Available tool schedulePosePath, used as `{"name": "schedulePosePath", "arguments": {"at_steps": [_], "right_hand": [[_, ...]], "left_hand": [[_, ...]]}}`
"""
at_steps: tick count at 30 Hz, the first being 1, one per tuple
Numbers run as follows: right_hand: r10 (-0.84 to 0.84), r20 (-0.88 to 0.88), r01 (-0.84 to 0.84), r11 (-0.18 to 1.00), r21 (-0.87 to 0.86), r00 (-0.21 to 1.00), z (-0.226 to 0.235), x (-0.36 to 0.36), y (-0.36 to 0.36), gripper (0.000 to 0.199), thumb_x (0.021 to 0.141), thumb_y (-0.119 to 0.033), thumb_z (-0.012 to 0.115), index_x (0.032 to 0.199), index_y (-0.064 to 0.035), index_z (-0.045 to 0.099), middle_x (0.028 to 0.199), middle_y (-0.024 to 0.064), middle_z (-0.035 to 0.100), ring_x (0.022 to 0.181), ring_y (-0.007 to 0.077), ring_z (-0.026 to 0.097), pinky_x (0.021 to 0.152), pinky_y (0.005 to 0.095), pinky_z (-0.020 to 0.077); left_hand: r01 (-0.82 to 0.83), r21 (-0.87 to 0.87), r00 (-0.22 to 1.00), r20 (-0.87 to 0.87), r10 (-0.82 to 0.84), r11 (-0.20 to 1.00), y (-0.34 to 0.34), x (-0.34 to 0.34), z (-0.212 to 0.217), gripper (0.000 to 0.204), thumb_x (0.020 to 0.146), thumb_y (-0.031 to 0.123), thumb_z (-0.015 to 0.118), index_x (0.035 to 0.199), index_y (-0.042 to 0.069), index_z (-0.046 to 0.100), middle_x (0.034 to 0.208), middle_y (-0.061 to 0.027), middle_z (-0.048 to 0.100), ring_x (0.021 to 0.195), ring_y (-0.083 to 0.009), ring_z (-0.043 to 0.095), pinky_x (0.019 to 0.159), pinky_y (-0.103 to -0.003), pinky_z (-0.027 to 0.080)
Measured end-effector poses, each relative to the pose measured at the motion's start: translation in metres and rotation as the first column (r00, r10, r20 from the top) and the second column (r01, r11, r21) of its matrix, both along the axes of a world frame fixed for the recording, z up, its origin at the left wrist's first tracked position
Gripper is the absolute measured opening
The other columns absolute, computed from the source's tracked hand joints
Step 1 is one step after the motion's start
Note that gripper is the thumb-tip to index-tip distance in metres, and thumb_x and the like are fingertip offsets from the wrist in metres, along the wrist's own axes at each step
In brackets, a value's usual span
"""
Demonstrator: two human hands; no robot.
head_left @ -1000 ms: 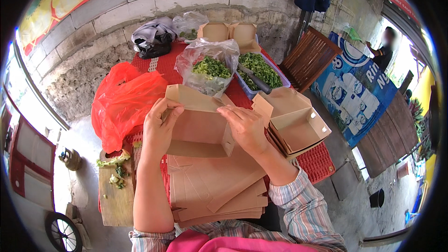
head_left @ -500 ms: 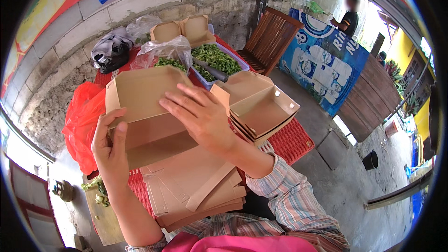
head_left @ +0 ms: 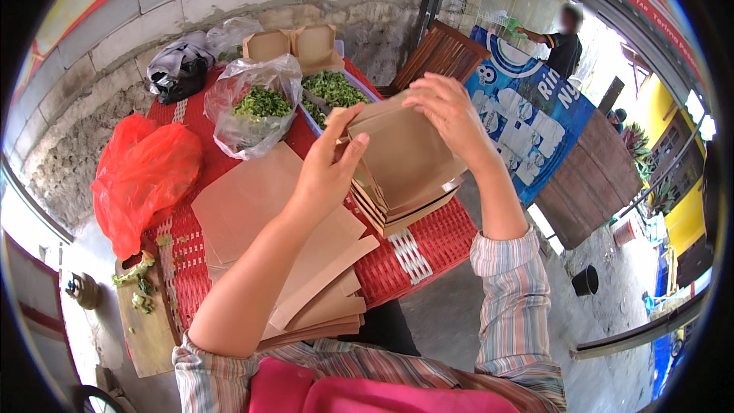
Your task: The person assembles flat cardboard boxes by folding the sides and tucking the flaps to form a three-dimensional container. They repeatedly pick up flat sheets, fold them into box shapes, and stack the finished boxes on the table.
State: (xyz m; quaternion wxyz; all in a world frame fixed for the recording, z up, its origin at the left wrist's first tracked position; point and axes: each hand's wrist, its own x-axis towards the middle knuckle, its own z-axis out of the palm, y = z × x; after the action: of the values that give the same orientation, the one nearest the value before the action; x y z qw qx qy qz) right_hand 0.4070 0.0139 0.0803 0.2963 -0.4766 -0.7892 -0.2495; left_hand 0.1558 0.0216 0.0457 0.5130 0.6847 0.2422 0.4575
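Observation:
A folded brown cardboard food box [head_left: 405, 154] sits on top of a stack of similar boxes [head_left: 386, 218] at the right of the table. My left hand [head_left: 330, 164] grips its left side, thumb at the near edge and fingers bent over the corner. At the far right, my right hand [head_left: 451, 115] has its fingers closed over the upper edge of the same box. Flat cardboard blanks [head_left: 287, 222] lie piled under my left forearm, fanned out toward my lap.
Beyond the blanks stand a plastic bag of chopped greens [head_left: 264, 103] and a tub of greens [head_left: 332, 90]. Two opened boxes [head_left: 292, 46] are behind. A red plastic bag [head_left: 149, 176] lies left, a wooden chair [head_left: 436, 53] back right. A person [head_left: 564, 42] stands farther off.
The box in my hands has moved right, from over the flat blanks onto the stack. Both hands went with it, and the right hand now grips the far edge. The blanks are uncovered.

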Motion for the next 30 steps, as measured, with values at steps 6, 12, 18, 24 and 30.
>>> {"name": "schedulePosePath", "arguments": {"at_steps": [6, 12, 18, 24, 30], "right_hand": [[0.065, -0.148, -0.093, 0.977, -0.191, 0.987, -0.05, 0.01, 0.005, 0.022, 0.087, -0.008, 0.067, 0.108, -0.0145, 0.071, 0.13, 0.0077, 0.056, 0.125, 0.0309, 0.05, 0.104, 0.0426, 0.0445], [-0.007, -0.281, -0.078, 0.953, -0.291, 0.96, -0.071, 0.005, -0.007, 0.034, 0.086, -0.006, 0.068, 0.119, -0.0174, 0.067, 0.139, 0.0107, 0.046, 0.128, 0.0322, 0.049, 0.105, 0.0415, 0.0452], [-0.028, -0.35, -0.109, 0.924, -0.366, 0.936, -0.092, 0.021, -0.007, 0.041, 0.086, -0.005, 0.067, 0.124, -0.0191, 0.064, 0.141, 0.0123, 0.043, 0.129, 0.0335, 0.05, 0.107, 0.0426, 0.0443], [-0.095, -0.407, -0.108, 0.888, -0.447, 0.909, -0.098, 0.022, -0.007, 0.039, 0.087, -0.013, 0.07, 0.125, -0.0178, 0.064, 0.139, 0.0109, 0.046, 0.126, 0.0318, 0.052, 0.104, 0.0411, 0.0451], [-0.076, -0.413, -0.161, 0.845, -0.509, 0.908, -0.103, 0.024, -0.001, 0.035, 0.095, -0.023, 0.063, 0.129, -0.0146, 0.061, 0.129, 0.0103, 0.056, 0.119, 0.0273, 0.057, 0.102, 0.0372, 0.0451]], "left_hand": [[-0.175, 0.286, 0.981, -0.03, 0.191, 0.942, 0.02, 0.018, -0.062, 0.041, 0.103, 0.016, 0.053, 0.143, 0.007, 0.047, 0.118, -0.0074, 0.059, 0.106, -0.0117, 0.054, 0.094, -0.026, 0.043], [-0.183, -0.015, 0.971, 0.15, 0.184, 0.983, 0.005, 0.013, -0.081, 0.053, 0.105, 0.014, 0.043, 0.153, 0.014, 0.021, 0.106, -0.0062, 0.054, 0.089, -0.0106, 0.05, 0.076, -0.025, 0.045], [-0.217, -0.367, 0.969, 0.029, 0.245, 0.904, 0.032, 0.017, -0.089, 0.038, 0.103, 0.018, 0.047, 0.14, 0.011, 0.039, 0.111, -0.0075, 0.057, 0.097, -0.0118, 0.051, 0.077, -0.025, 0.046], [-0.295, -0.479, 0.954, -0.101, 0.282, 0.827, 0.04, 0.04, -0.093, 0.037, 0.098, 0.011, 0.052, 0.135, 0.009, 0.047, 0.12, -0.012, 0.046, 0.095, -0.018, 0.051, 0.08, -0.032, 0.048], [-0.162, -0.479, 0.983, -0.006, 0.181, 0.863, 0.064, 0.043, -0.135, 0.039, 0.099, 0.019, 0.048, 0.136, 0.007, 0.051, 0.128, -0.0129, 0.048, 0.104, -0.022, 0.051, 0.086, -0.035, 0.046]]}}
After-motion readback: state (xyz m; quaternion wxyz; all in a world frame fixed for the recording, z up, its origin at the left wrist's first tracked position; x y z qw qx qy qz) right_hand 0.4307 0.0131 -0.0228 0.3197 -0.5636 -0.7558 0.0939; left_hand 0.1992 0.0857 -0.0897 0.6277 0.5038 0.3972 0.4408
